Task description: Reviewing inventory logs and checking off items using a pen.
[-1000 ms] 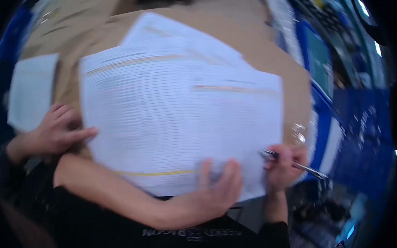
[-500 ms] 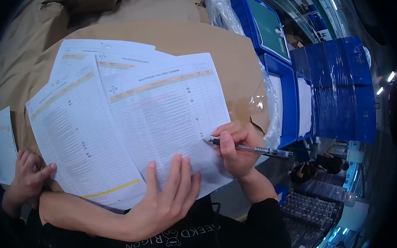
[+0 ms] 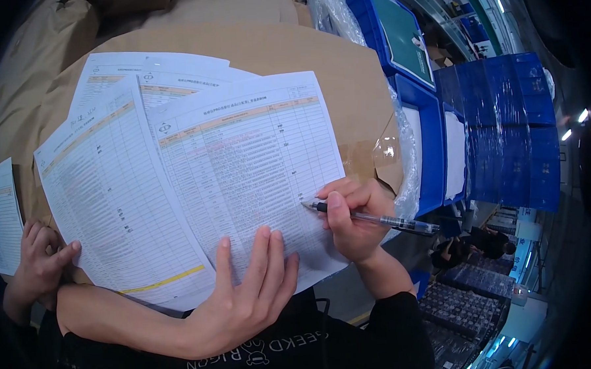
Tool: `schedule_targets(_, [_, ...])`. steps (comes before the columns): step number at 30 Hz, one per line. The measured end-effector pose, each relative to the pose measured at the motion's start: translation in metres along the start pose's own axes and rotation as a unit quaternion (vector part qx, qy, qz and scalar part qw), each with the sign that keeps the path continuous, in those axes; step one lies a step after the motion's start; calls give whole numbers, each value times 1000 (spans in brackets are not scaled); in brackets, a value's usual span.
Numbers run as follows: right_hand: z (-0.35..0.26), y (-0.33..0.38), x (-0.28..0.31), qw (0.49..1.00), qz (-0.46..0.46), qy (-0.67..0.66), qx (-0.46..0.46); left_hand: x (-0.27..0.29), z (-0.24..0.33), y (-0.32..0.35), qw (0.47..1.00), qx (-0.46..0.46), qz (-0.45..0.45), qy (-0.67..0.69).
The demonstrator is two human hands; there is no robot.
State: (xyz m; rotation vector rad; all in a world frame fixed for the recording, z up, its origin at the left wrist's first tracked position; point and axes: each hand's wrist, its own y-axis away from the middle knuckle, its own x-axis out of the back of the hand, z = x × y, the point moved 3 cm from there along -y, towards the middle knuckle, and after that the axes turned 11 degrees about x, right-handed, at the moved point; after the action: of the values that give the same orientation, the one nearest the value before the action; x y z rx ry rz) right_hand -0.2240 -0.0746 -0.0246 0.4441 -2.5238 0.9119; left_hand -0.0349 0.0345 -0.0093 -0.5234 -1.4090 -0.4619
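My left hand (image 3: 251, 295) lies with fingers stretched out over the lower part of a printed form (image 3: 253, 127). In my right hand (image 3: 360, 221) is a clear-barrelled pen (image 3: 403, 224) with a dark grip, pinched between thumb and fingers. Its tip is at the form's right-hand columns; whether it touches the paper I cannot tell. Left of this form, and partly under it, is a second printed sheet (image 3: 105, 212) with a yellow stripe near its foot. More printed sheets (image 3: 191, 62) stick out behind them.
Brown paper (image 3: 350, 83) covers the surface under the sheets. Another person's hand (image 3: 45, 261) rests at the left, near a further sheet (image 3: 0, 210). Blue bins (image 3: 416, 153) and clear plastic wrap (image 3: 406, 140) stand to the right, with stacked blue crates (image 3: 504, 129) beyond.
The sheets have shifted very slightly up and left in view. The pen tip stays near the same columns, and both my hands are almost unmoved.
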Motion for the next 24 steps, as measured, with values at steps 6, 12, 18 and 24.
schedule_targets(6, [1,1,0,1000,0,-9,-7,-2,1,2,1000,-1,-3,4])
schedule_targets(12, [1,4,0,999,21,-31,-38,1,0,-1,1000,-2,0,2])
schedule_targets(18, [4,9,3,998,18,-29,-45,1,1,0,1000,0,8,-6])
schedule_targets(24, [6,14,1,997,14,-47,-55,1,4,2,999,23,-10,-26])
